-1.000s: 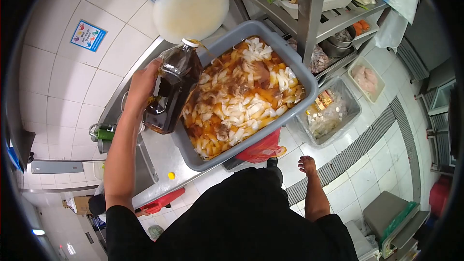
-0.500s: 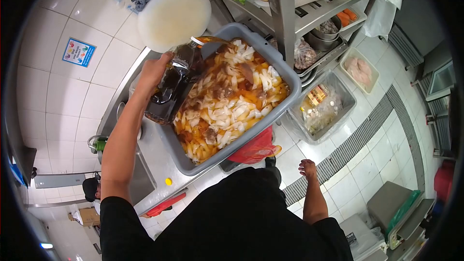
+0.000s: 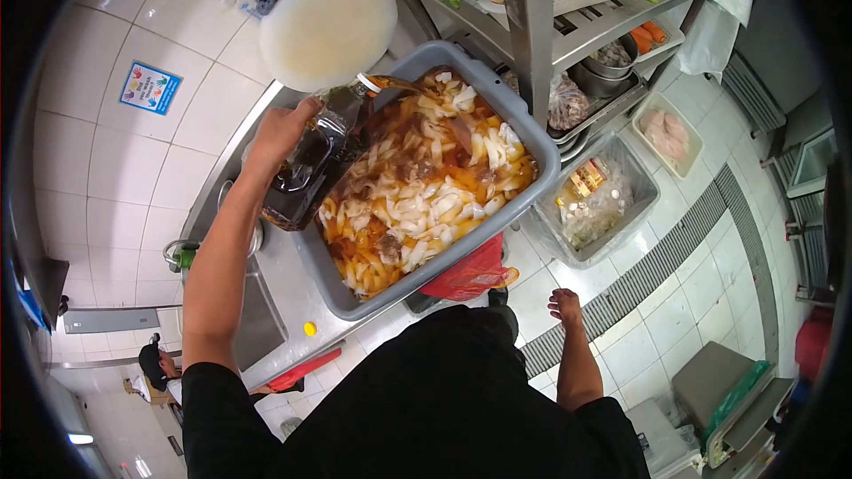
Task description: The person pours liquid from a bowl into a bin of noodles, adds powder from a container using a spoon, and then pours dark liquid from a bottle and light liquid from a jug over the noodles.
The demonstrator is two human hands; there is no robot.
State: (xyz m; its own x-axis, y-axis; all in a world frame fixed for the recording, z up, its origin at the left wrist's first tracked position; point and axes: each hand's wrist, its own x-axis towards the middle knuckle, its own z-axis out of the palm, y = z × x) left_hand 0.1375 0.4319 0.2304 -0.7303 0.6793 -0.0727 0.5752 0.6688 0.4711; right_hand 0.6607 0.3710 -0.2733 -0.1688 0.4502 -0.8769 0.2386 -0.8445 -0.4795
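My left hand (image 3: 286,131) grips a large clear bottle (image 3: 311,164) of dark liquid, tilted over a grey tub (image 3: 539,179). A brown stream runs from its white-rimmed mouth into the tub. White and orange-tinted sliced pieces (image 3: 426,204), with some brown lumps, lie in brown liquid there. My right hand (image 3: 564,305) hangs low over the floor, away from the tub, its fingers loosely curled and nothing visible in them. On the steel counter (image 3: 280,279) lies a yellow cap (image 3: 310,328).
A round white board (image 3: 328,27) leans on the tiled wall. Right of the tub stands a metal shelf (image 3: 524,27) with greens and bowls. A lined bin (image 3: 652,204) and a tray of pale meat (image 3: 666,133) sit beyond. Another person (image 3: 158,362) is at lower left.
Liquid keeps flowing from the bottle, which sits at nearly the same tilt. The view has shifted slightly. The other person's head has moved and shows more at the lower left.
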